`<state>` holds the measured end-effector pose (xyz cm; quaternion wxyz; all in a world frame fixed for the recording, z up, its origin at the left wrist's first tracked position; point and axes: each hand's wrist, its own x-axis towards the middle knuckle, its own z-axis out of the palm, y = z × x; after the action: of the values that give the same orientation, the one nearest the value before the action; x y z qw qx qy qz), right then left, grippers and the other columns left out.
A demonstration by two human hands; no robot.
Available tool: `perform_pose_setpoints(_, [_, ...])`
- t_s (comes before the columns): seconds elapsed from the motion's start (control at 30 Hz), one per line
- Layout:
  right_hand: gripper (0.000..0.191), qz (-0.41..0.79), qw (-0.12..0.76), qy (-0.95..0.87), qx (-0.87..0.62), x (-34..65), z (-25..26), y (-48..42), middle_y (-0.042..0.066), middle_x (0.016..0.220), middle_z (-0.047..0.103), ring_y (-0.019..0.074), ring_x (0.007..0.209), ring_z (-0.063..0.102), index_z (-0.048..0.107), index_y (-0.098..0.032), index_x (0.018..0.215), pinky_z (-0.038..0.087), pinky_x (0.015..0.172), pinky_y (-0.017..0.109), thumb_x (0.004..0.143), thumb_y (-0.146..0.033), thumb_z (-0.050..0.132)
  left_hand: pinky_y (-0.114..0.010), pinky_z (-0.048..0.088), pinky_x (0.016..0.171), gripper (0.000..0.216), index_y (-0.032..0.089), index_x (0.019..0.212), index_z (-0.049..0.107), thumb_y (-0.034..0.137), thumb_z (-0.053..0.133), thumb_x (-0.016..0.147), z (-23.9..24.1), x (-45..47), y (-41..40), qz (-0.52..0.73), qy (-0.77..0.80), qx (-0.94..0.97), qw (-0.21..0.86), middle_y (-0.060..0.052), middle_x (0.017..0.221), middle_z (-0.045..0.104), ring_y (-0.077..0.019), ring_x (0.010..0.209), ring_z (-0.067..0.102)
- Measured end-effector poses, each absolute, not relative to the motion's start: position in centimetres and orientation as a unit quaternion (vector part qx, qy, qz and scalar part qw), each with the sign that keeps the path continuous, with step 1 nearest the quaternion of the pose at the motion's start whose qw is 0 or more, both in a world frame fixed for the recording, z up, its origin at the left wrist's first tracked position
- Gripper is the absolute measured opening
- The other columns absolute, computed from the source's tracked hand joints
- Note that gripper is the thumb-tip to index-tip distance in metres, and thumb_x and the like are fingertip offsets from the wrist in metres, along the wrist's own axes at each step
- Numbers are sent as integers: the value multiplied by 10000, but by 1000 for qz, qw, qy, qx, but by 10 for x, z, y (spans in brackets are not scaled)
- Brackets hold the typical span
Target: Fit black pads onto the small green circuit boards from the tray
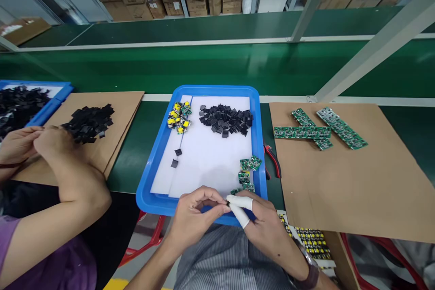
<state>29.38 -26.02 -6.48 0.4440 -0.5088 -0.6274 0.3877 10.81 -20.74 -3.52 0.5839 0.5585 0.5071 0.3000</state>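
Observation:
My left hand (199, 213) and my right hand (263, 217) meet over the near edge of a blue tray (148, 176). Thumb and forefinger of each hand are pinched around a small dark piece (228, 203), mostly hidden by the fingertips. White finger cots cover the thumb and forefinger of my right hand. Just beyond it, several small green circuit boards (244, 177) lie in the tray. Farther back are a heap of black pieces (226, 119) and a cluster of boards with yellow parts (178, 118). Two single black pieces (174, 163) lie at the left.
Red-handled pliers (273, 161) lie right of the tray. Green circuit board strips (302, 132) rest on a cardboard sheet (340, 190). At left, a co-worker's hands (50, 142) are beside another black heap (90, 123). A slanted metal post (370, 50) rises at back right.

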Motion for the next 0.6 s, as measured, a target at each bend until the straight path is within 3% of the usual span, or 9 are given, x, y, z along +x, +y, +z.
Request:
perform_pose_setpoints(0.1, [415,393,426,-657,-482,298,-57,-261,71,1100,731,205,959,704,652,-283,1355,584,838,312,985,-117,566,-244,599,720,110,183,850,741,210,837,802,-27,102,-201,250,468,582,616,-16,821,781,-152,757,731])
perform_pose_setpoints(0.2, [400,373,448,-674,-454,310,-54,-267,62,1036,724,192,894,695,675,-293,1322,584,779,305,977,-106,599,-268,598,756,155,194,892,726,225,848,804,-18,98,-194,199,434,626,616,-9,851,766,-162,789,727])
perform_pose_setpoints(0.33, [328,351,527,-566,-529,335,-62,-278,36,1021,747,173,890,720,726,-300,1182,597,798,277,924,-101,693,-296,579,833,199,229,1044,697,259,794,873,-18,107,-185,224,427,728,487,-16,989,731,-172,895,700])
perform_pose_setpoints(0.47, [268,362,544,-499,-569,350,-70,-286,64,1006,749,190,865,727,758,-270,1147,614,764,290,913,-145,718,-443,556,986,415,267,1303,613,246,741,908,-29,126,-183,149,394,832,361,-76,1266,666,-270,1151,650])
perform_pose_setpoints(0.6, [176,386,578,-482,-534,351,-69,-286,81,988,743,212,912,724,777,-248,1031,614,804,328,921,-137,696,-509,580,919,481,239,1353,576,243,728,897,-33,130,-184,75,402,855,319,-101,1188,697,-331,1111,668])
